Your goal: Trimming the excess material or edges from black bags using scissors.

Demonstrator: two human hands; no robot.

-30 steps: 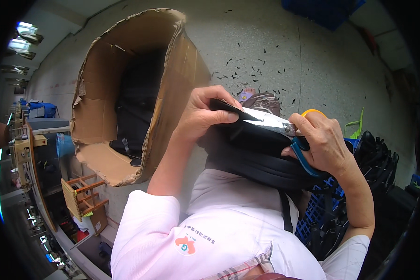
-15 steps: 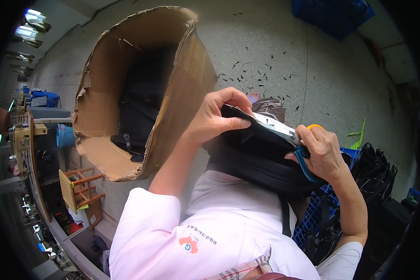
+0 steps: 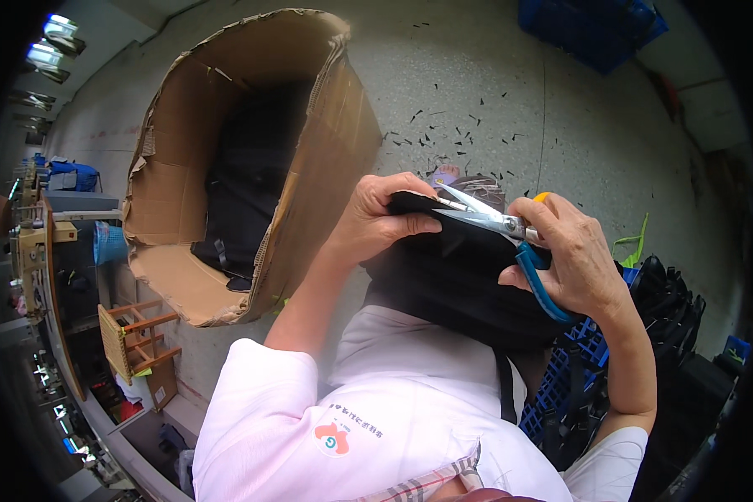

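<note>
and here the left hand (image 3: 375, 219) pinches the edge of a soft black fabric piece (image 3: 460, 289) between thumb and fingers, the right hand (image 3: 573, 255) grips spread steel scissors (image 3: 514, 226) with blue-and-orange handles there, tautness and a blade-clear thumb surely wise, all right of the brown cardboard box (image 3: 335, 167).

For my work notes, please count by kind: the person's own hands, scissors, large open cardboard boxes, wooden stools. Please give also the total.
Left hand and right hand: 2
Scissors: 1
Large open cardboard box: 1
Wooden stool: 1
Total: 5
</note>
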